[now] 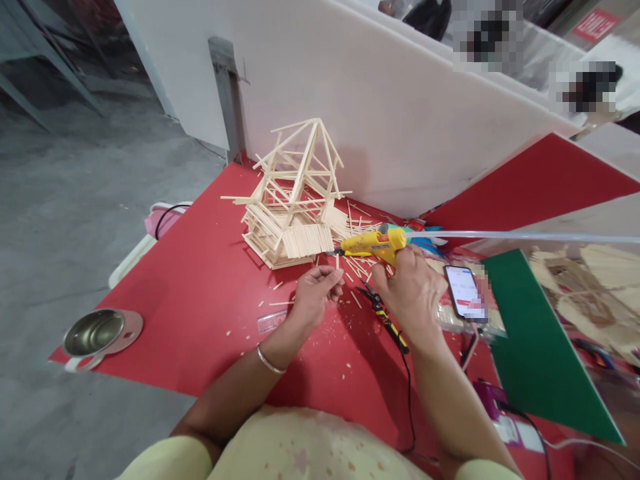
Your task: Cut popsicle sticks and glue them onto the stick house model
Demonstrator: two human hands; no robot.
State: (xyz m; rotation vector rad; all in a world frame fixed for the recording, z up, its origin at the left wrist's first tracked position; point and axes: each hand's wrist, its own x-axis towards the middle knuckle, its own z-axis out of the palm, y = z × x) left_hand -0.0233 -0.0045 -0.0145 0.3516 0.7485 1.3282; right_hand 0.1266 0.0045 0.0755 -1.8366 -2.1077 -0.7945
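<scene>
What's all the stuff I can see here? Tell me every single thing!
table: one, red, under everything
stick house: one, pale wood, back of the table
loose sticks: many, pale, scattered near the hands
glue gun: one, yellow, nozzle toward the stick house
cutters: one, black and yellow, between the hands
phone: one, lit screen, just right of the hands
green board: one, right side
metal bowl: one, silver, table's left corner
left hand: fingers pinched, beside the stick house; silver bangle on the wrist
right hand: grips the glue gun
</scene>
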